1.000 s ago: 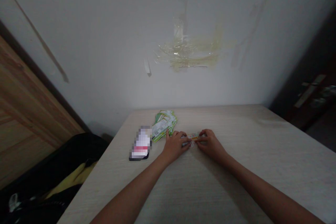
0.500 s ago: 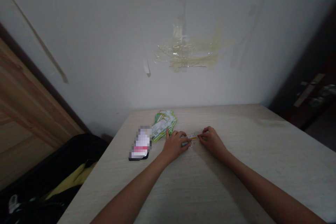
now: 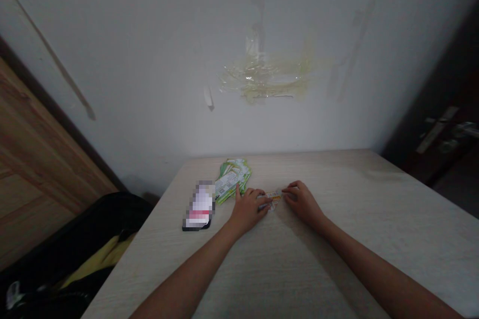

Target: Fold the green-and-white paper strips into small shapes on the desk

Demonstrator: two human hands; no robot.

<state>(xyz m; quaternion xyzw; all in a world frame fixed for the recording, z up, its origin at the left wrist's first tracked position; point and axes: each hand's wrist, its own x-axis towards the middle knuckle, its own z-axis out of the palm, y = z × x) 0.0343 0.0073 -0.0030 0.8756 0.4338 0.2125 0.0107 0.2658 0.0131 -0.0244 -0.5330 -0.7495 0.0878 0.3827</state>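
Both my hands rest on a pale wooden table (image 3: pixel 337 259) near its far edge. My left hand (image 3: pixel 247 207) is curled, its fingertips pinching the left end of a small yellow and white packet (image 3: pixel 274 195). My right hand (image 3: pixel 302 201) is curled too and pinches the packet's right end. The packet lies low over the table between the two hands. Just left of my left hand lies a fanned pile of green and white packets (image 3: pixel 232 179).
A phone (image 3: pixel 199 207) lies on the table left of the pile. A white wall with old tape marks (image 3: pixel 265 75) stands behind the table. A wooden door (image 3: pixel 33 159) and a dark bag (image 3: pixel 75 254) are at the left; a dark doorway is at the right.
My right hand has slid slightly to the right along the small packet. My left hand stays in place.
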